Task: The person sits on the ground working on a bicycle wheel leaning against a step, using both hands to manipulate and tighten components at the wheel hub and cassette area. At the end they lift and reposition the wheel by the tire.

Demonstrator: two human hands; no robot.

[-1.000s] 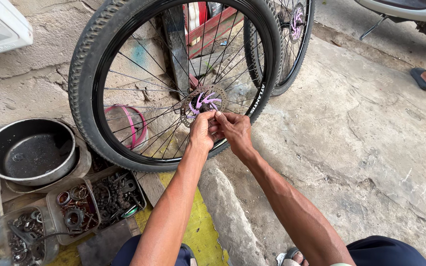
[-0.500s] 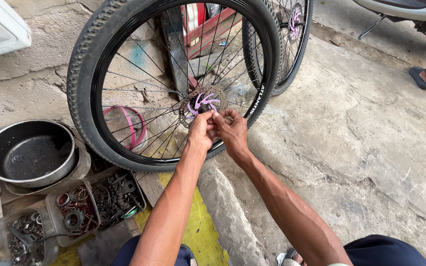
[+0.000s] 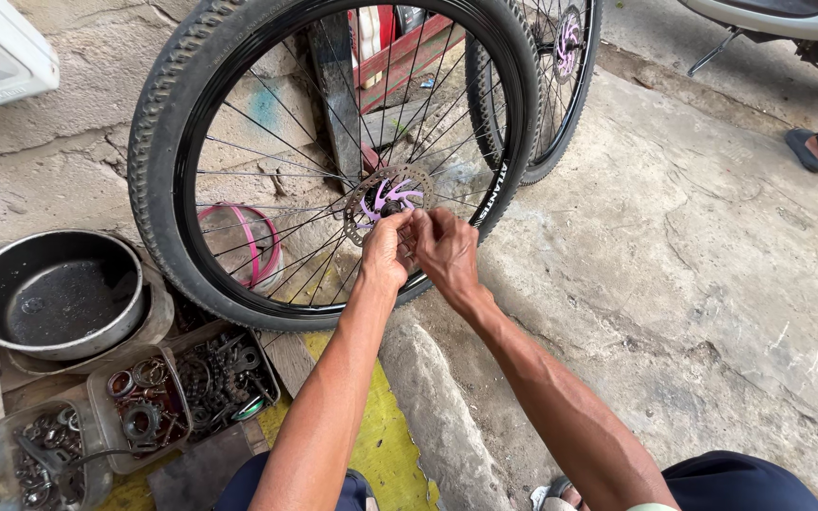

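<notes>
**Hands at the hub**

Both hands have shifted slightly lower against the wheel since before. The left hand and right hand pinch together at the purple hub, just above their fingertips; what they hold is hidden.

A knobbly matt rubber tyre, glossy black metal rim, thin steel spokes and rough, cracked concrete ground are shown.

Bicycle wheels: two, one at the hands, one beyond the right hand. Left of the left hand: one metal pan, three parts trays.
</notes>
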